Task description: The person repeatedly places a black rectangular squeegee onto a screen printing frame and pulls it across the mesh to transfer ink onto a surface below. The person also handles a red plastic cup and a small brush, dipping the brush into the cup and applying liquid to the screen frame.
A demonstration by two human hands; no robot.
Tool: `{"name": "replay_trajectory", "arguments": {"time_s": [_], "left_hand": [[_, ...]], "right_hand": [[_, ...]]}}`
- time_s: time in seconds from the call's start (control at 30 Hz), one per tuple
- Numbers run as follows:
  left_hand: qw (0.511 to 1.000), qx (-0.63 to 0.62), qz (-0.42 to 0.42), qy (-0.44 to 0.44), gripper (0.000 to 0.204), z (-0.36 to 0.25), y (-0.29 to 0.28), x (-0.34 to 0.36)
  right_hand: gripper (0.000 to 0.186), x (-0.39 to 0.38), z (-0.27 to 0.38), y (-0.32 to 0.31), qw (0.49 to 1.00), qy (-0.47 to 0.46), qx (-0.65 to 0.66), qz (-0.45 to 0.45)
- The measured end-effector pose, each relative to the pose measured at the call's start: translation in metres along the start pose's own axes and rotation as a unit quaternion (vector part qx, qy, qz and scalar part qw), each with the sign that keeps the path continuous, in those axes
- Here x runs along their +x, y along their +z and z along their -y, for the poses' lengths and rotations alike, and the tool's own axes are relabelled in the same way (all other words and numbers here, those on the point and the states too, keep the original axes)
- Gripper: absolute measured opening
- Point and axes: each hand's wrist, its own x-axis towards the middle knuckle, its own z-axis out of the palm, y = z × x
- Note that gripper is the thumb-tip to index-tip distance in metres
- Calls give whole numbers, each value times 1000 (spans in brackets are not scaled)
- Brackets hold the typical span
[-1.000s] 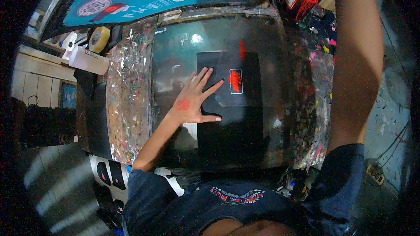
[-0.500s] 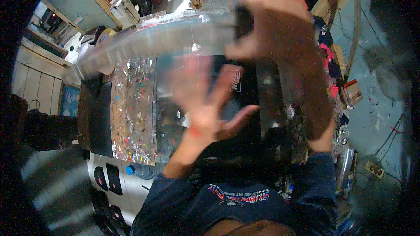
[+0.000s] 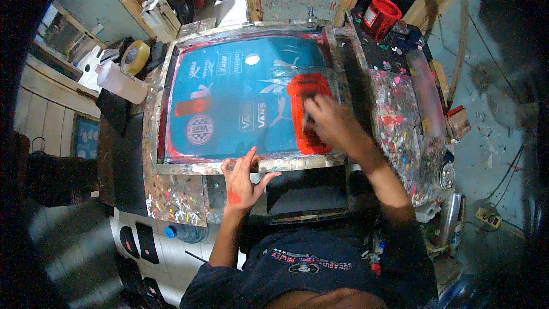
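Observation:
A screen-printing frame (image 3: 166,168) with a blue mesh (image 3: 223,120) and pale stencilled designs lies lowered on the bench. My left hand (image 3: 240,186) rests at its near edge, fingers apart on the frame. Over the right part of the mesh, my right hand (image 3: 331,126) is closed on a dark squeegee (image 3: 309,117), partly hidden by the fingers and blurred. Thick red ink (image 3: 313,147) surrounds it, and a fainter red patch (image 3: 186,107) shows on the left. Below the frame's near edge part of a black sheet (image 3: 303,191) shows.
A red ink tub (image 3: 380,17) stands back right on a paint-spattered board (image 3: 400,154). At left are a pale jug (image 3: 120,83) and a tape roll (image 3: 136,57). A water bottle (image 3: 186,233) sits below the bench, a power strip (image 3: 489,217) at right.
The raised screen has come down over the black sheet. My right hand has moved from high up down onto the red ink; my left hand has shifted from the sheet to the frame's edge.

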Motion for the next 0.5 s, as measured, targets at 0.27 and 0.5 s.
{"name": "replay_trajectory", "arguments": {"time_s": [0.27, 0.5], "left_hand": [[999, 28, -3, 17, 86, 1, 13, -1], [998, 63, 14, -10, 91, 1, -1, -4]], "right_hand": [[30, 73, -61, 11, 999, -15, -35, -23], [42, -72, 48, 20, 997, -51, -59, -16]]}}
